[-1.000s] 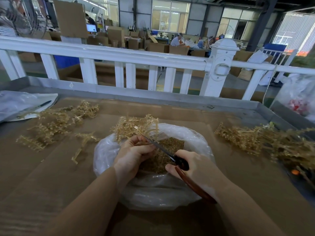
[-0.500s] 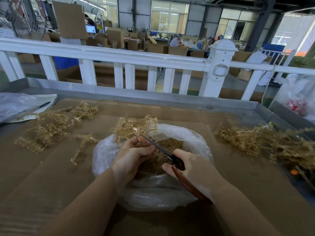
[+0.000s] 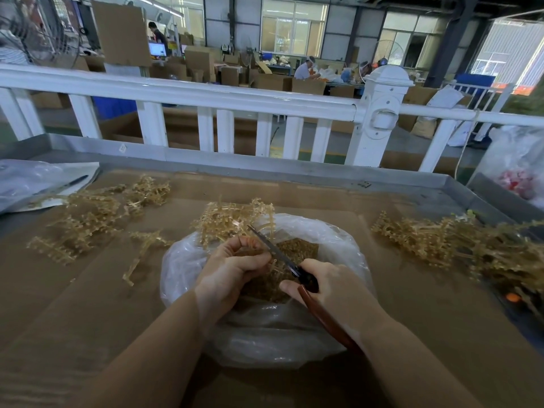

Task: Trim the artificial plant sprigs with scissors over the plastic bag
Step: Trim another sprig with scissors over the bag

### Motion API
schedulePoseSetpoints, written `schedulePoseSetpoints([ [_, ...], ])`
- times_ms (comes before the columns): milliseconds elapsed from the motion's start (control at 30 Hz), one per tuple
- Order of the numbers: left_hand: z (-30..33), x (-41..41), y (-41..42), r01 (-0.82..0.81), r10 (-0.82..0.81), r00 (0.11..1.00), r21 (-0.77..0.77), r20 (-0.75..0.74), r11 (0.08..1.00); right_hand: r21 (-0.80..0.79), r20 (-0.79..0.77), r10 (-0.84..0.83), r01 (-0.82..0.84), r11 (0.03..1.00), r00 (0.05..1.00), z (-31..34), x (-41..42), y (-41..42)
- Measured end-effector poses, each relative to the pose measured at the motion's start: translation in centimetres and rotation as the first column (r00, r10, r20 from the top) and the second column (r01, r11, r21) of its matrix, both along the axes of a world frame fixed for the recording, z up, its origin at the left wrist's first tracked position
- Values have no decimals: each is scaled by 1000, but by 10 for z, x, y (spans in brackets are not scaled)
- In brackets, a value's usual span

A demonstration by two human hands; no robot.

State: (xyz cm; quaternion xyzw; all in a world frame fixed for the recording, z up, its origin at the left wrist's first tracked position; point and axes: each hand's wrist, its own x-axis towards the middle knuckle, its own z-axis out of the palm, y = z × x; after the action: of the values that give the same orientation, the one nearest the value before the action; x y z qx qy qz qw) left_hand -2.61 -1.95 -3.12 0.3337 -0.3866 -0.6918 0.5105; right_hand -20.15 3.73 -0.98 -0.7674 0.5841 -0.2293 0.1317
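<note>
My left hand grips the sprig over the plastic bag mid-table, as it did a second ago — my right hand clasps the scissors, blades hardly shifted, nearly closed, so trimming continues, cuttings dropping inside.

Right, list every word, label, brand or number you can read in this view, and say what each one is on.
No text can be read anywhere in this view.
Computer monitor in the background: lit, content too small and blurred to read.
Small sticker on the metal table rim: a mark only, not legible.
Cardboard boxes behind the white fence: no print can be made out.
Scissors and plastic bag: no marking visible.
</note>
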Motion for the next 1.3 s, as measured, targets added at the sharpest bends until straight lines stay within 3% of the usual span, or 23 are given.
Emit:
schedulePoseSetpoints([
  [200,1,0,-2,-26,29,998,57,-59,998,-47,-16,-28,27,999,999,-2,-1,2],
  [400,1,-3,-3,-81,79,997,86,19,993,-70,-19,-39,38,997,999,-2,0,7],
  [567,-1,-4,-3,-38,31,995,77,90,996,-65,-33,-48,46,997,998,-1,4,6],
  [967,1,1,-4,45,-51,996,75,79,996,-88,-29,-51,48,995,998,-6,7,1],
  [1300,3,-1,-4,21,-28,998,106,63,994,-116,-27,-39,35,993,999,-11,6,-4],
])
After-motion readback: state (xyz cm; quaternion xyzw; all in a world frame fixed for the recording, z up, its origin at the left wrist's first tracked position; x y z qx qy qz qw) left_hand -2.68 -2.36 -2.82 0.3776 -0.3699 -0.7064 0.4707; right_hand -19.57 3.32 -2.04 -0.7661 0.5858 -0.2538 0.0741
